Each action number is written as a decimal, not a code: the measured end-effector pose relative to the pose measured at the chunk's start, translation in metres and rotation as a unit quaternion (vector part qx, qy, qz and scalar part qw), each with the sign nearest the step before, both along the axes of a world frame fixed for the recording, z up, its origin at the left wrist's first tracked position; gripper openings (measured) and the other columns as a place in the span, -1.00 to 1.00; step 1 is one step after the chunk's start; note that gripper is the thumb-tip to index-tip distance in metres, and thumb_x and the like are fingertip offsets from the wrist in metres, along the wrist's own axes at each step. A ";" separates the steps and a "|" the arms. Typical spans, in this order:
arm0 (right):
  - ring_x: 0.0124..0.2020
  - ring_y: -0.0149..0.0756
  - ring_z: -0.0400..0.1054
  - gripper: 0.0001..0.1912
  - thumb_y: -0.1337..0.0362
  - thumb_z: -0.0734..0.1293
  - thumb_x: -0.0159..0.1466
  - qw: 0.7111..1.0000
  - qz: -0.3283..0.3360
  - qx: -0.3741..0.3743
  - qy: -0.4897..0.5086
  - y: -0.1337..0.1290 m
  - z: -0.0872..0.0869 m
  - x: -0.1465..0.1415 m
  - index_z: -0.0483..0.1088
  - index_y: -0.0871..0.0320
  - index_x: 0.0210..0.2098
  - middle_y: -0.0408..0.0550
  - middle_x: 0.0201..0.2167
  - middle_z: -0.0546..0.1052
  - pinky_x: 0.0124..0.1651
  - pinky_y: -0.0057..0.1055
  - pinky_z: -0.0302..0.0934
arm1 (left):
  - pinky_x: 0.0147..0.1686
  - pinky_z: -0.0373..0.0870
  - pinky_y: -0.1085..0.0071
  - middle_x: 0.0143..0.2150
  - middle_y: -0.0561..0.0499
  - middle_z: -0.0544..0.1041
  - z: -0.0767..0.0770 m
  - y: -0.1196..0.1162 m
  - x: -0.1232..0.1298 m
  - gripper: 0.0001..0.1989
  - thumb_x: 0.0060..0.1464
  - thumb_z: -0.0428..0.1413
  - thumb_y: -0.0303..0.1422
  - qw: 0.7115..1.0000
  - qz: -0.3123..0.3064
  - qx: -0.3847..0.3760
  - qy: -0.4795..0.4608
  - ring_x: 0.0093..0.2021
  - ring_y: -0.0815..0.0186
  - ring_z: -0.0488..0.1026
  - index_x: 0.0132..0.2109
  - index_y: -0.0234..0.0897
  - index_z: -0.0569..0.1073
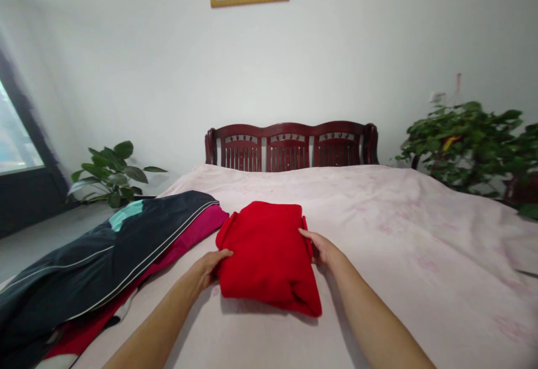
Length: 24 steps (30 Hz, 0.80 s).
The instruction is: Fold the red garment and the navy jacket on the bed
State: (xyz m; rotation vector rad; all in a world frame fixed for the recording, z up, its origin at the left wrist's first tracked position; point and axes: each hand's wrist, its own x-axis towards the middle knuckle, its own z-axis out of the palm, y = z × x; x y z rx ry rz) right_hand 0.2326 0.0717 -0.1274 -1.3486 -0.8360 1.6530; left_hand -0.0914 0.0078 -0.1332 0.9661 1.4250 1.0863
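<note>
A folded red garment [267, 251] is held by its two sides just over the pale pink bedsheet [378, 257], its near edge raised a little. My left hand [213, 266] grips its left side, thumb on top and the other fingers underneath, mostly hidden. On the right side, my right hand [318, 245] holds the edge the same way, its thumb lying on the red cloth. The near right corner of the garment hangs out in a loose point.
Dark clothes with white piping [138, 245] lie in a pile at the left, over magenta and red cloth. Behind the bed stands a carved wooden backrest [290, 144]. Leafy plants stand at the left [113, 173] and right [471, 144].
</note>
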 end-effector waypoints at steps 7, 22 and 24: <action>-0.30 -0.20 0.56 -0.73 0.26 0.35 0.12 0.991 -0.014 0.071 0.110 -0.022 -0.011 0.000 0.48 0.21 -0.18 0.05 -0.31 0.65 -0.16 -0.31 0.46 | -0.15 0.55 0.21 -0.32 0.01 0.66 0.005 0.000 0.018 -0.71 -0.08 0.13 -0.48 0.996 0.001 0.013 -0.089 -0.28 0.17 0.62 -0.14 -0.19 0.43; -0.05 -0.19 0.51 -0.32 0.20 0.35 0.00 0.813 -0.507 0.285 -0.009 -0.039 0.025 0.159 0.35 0.13 0.15 -0.03 0.05 0.56 -0.11 -0.36 0.48 | 0.10 0.41 0.15 0.29 -0.33 0.35 0.134 0.113 0.210 -0.27 -0.07 0.27 -0.45 0.951 -0.128 0.282 -0.017 0.17 0.08 0.43 0.28 -0.35 0.30; -0.02 -0.18 0.50 -0.29 0.20 0.34 -0.01 0.795 -0.567 0.205 -0.068 -0.039 0.005 0.181 0.33 0.15 0.17 0.00 0.10 0.53 -0.17 -0.39 0.49 | 0.12 0.39 0.11 0.30 -0.35 0.34 0.117 0.105 0.221 -0.31 -0.03 0.24 -0.45 0.946 -0.148 0.280 0.062 0.20 0.04 0.41 0.28 -0.35 0.30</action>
